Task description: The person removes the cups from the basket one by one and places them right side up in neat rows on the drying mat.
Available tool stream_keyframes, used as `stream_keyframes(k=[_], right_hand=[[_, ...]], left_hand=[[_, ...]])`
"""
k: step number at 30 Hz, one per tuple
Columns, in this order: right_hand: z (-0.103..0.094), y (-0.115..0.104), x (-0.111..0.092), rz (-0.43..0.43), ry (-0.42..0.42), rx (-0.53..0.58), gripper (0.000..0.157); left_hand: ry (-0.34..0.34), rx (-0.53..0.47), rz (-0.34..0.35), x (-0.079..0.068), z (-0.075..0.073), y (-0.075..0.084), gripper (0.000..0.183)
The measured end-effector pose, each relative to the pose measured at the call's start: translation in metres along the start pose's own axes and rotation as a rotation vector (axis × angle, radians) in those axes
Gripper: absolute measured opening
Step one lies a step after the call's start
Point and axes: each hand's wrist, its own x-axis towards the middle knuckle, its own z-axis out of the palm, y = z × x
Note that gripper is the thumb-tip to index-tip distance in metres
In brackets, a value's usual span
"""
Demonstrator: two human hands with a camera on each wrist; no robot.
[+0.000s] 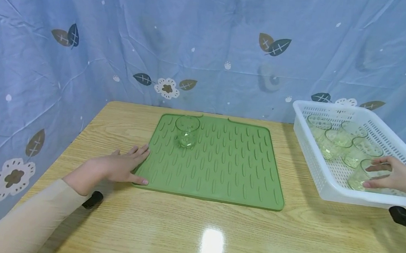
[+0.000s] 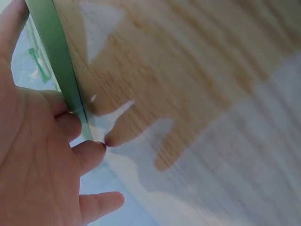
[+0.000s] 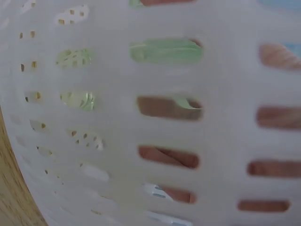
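Observation:
My left hand [image 1: 123, 166] rests at the left edge of a green drying mat [image 1: 221, 166], its fingers spread. In the left wrist view that hand [image 2: 42, 141] lies beside the mat's edge [image 2: 59, 56]. A clear drinking glass [image 1: 187, 135] stands on the mat at the upper left. At the right, my right hand [image 1: 394, 175] reaches into a white basket [image 1: 308, 155] and grips a glass [image 1: 358, 175] there, thumb on the near side. The right wrist view shows mostly the perforated basket wall [image 3: 225, 132], with parts of the hand behind its slots.
Several other glasses [image 1: 337, 144] stand in the basket beyond the gripped one. The basket's high rim surrounds them. The wooden table [image 1: 157, 230] extends in front of the mat, and a blue curtain [image 1: 211, 52] hangs behind it.

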Motion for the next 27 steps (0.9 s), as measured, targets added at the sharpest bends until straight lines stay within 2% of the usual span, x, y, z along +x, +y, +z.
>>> stream_keyframes(k=[11, 21, 27], right_hand=[[0.001, -0.002, 0.0, -0.019, 0.049, 0.043, 0.089], [-0.002, -0.008, 0.001, -0.042, 0.142, 0.035, 0.087], [-0.003, -0.012, -0.002, -0.053, 0.219, 0.068, 0.085]], left_hand=[[0.004, 0.007, 0.002, -0.001, 0.0, 0.001, 0.107], [0.003, 0.007, -0.004, -0.001, -0.001, 0.001, 0.107], [0.002, 0.015, -0.002, -0.001, 0.0, 0.001, 0.107]])
